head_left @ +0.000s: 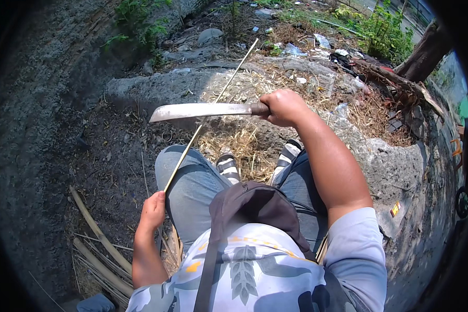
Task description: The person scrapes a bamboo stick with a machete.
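Observation:
My right hand (284, 107) is closed round the handle of a machete (203, 111), its broad blade pointing left. Beneath or against the blade runs a long thin pale stick (237, 70), slanting from lower left to upper right. I cannot tell whether blade and stick touch. Its near end is in my closed left hand (152, 210), beside my left knee. The stick's far end points over the rough ground ahead, with nothing holding it.
Pale shavings (234, 148) litter the ground around my sandalled feet. Several long sticks (106, 270) lie at lower left. A rough wall (41, 104) rises on the left. Scattered rubbish (322, 41) and a tree trunk (426, 52) are at far right.

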A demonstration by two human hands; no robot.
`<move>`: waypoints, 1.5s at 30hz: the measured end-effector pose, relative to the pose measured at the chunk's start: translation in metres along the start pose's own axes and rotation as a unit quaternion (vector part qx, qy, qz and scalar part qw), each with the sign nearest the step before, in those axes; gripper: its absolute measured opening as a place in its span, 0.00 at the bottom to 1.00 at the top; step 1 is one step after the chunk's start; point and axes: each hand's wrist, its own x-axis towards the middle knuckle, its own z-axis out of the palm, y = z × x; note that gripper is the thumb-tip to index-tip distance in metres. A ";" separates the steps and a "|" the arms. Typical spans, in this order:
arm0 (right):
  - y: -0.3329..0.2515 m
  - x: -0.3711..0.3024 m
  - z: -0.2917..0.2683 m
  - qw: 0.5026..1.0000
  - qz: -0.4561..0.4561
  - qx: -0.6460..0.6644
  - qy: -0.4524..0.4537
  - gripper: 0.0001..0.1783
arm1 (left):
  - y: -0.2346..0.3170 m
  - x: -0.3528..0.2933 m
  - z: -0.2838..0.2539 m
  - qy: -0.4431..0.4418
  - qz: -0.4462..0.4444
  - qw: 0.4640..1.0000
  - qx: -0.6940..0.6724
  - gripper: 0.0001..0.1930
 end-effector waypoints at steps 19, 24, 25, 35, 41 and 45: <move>-0.013 -0.013 -0.014 0.998 -0.032 0.019 -0.040 0.15 | 0.004 0.001 0.004 0.029 0.026 0.998 0.055 0.29; 0.040 -0.011 -0.007 0.982 0.071 0.174 -0.002 0.18 | -0.018 -0.001 0.016 0.067 0.056 0.996 0.027 0.28; 0.046 -0.012 -0.010 0.980 0.085 0.180 -0.002 0.18 | -0.013 0.000 0.016 0.066 0.051 0.996 0.031 0.28; 0.000 -0.011 -0.014 0.999 -0.003 0.047 0.013 0.11 | 0.007 -0.001 0.011 0.058 0.020 0.997 0.045 0.28; -0.024 -0.004 -0.009 0.995 -0.083 -0.033 0.040 0.08 | -0.005 -0.001 0.015 0.069 0.040 0.996 0.049 0.28; 0.002 -0.001 -0.012 0.997 0.027 0.052 0.040 0.10 | -0.008 -0.002 0.015 0.069 0.047 0.996 0.038 0.28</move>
